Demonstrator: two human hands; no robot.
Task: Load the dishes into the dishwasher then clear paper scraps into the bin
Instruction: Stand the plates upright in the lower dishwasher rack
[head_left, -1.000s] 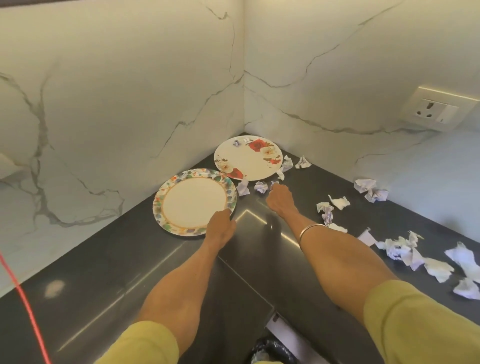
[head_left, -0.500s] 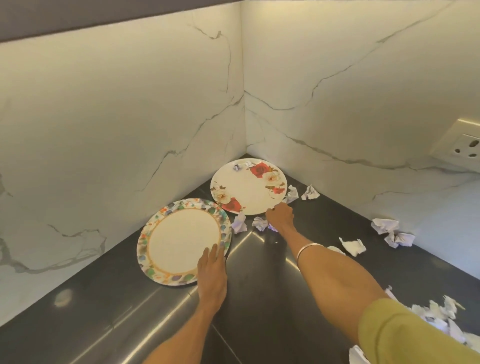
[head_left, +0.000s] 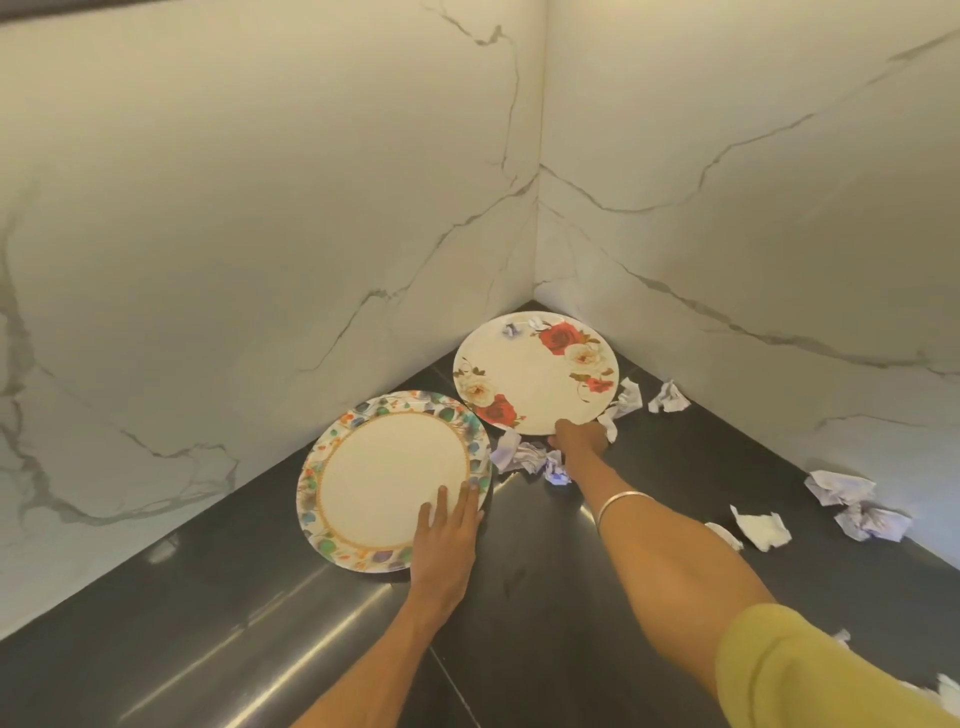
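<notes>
Two plates lie flat on the dark counter in the corner. The nearer plate has a multicoloured patterned rim; my left hand rests on its near right edge with fingers spread flat on top. The farther plate is white with red roses; my right hand is at its near edge, fingers curled at the rim, whether it grips I cannot tell. Crumpled paper scraps lie between the plates and beside my right hand.
More paper scraps lie by the right wall and further along the counter to the right. Marble walls close the corner behind both plates. The dark counter stretches toward me.
The view has moved closer to the corner. My left hand slid further onto the patterned plate's rim, and my right hand reached forward to the rose plate's near edge.
</notes>
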